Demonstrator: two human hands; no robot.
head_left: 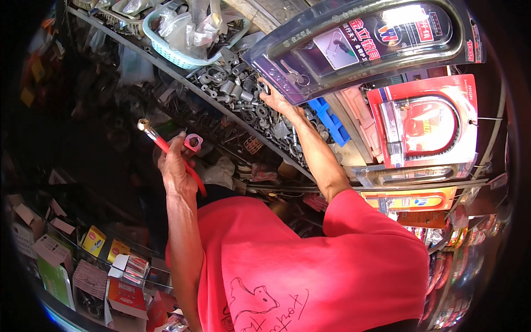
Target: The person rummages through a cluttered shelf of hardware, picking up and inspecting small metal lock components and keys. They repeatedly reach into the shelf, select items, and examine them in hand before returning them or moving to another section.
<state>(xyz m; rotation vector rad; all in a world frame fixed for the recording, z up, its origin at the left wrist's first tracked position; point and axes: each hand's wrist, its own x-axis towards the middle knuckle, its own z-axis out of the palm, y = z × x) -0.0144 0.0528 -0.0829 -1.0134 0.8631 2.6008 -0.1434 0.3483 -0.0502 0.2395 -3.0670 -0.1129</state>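
**Head view: one red hose (162, 144) in the left hand (175, 169), right hand (276, 102) among grey metal parts (235, 88)**

Nearest, at the right, at least four flat packages (428, 124) stand layered, fronts outward, presumably so their contents show. One red shirt (310, 254) fills the lower middle.

Ahead of it, the left fingers are curled closed around the single hose, thumb along it. They grip below its one brass end (144, 125), probably so that the fitting sits clear. One pink ring (192, 142) lies just beside the thumb; whether the fingers hold it, I cannot tell.

Farther off, the right arm reaches over the shelf (191, 86). Its fingers are bent down at the parts; I cannot tell how far apart they are or whether they grip one. The parts are too many to count, heaped loose behind a raised edge that likely keeps them in.

Beyond, one pale blue basket (182, 62) holds clear bags (204, 30), apparently to keep them apart from the heap.
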